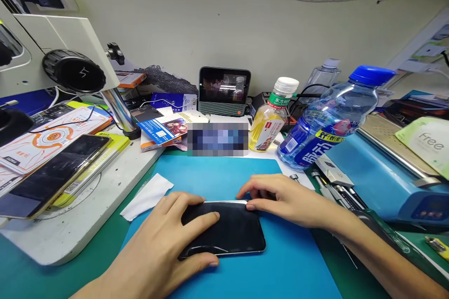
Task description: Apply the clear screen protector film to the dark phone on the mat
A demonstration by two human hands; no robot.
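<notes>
The phone (233, 233) lies on the mat (280, 261), the left hand (168, 231) with fingers clamped across its edges, the right hand (280, 198) at its far edge, whether pinching I cannot tell, so work there seems unfinished.

A black phone (235, 231) lies under the left hand (168, 238), with a thin white strip (238, 202) along its far edge, beside the right hand (280, 196). Beneath both hands is a plain bright blue mat (224, 175), bordered by a dark green work surface (101, 252). Left of the left hand: a white scrap (145, 196), then a white box (52, 135) with orange rings. Beyond the right hand: a white-capped bottle of yellow liquid (268, 124) and a clear, blue-capped bottle (345, 98). Right of that hand: a blue machine (375, 177), gold on top.
</notes>
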